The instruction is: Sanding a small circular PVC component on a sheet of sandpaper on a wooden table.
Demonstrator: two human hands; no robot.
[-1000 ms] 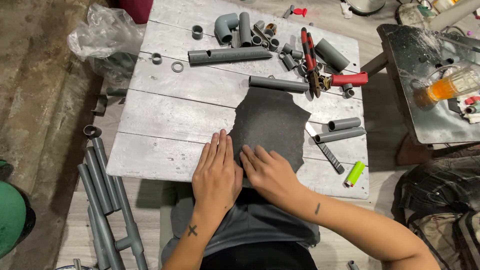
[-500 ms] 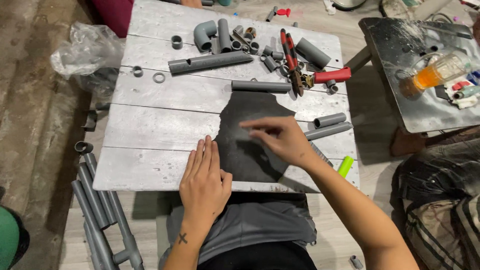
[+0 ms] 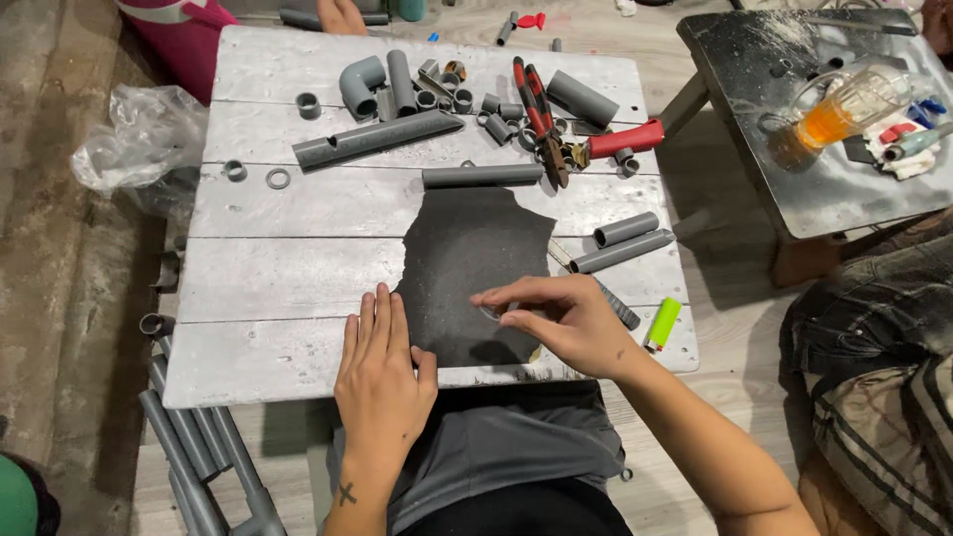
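Right now the left hand [image 3: 382, 372] lies flat and empty-palmed on the near-left corner of the dark sandpaper sheet [image 3: 475, 263], while the right hand [image 3: 556, 320] pinches a small ring [image 3: 493, 312] against the sheet's near-right part, the sheet's long axis running away from the person.

A makeshift pipe-fitting workshop: a rough grey plank surface [image 3: 298, 248] strewn with grey pipe offcuts [image 3: 377, 139], elbow fittings [image 3: 359, 84] and red-handled cutters [image 3: 586, 139], more pipes [image 3: 189, 437] on the worn floor [image 3: 60, 278].
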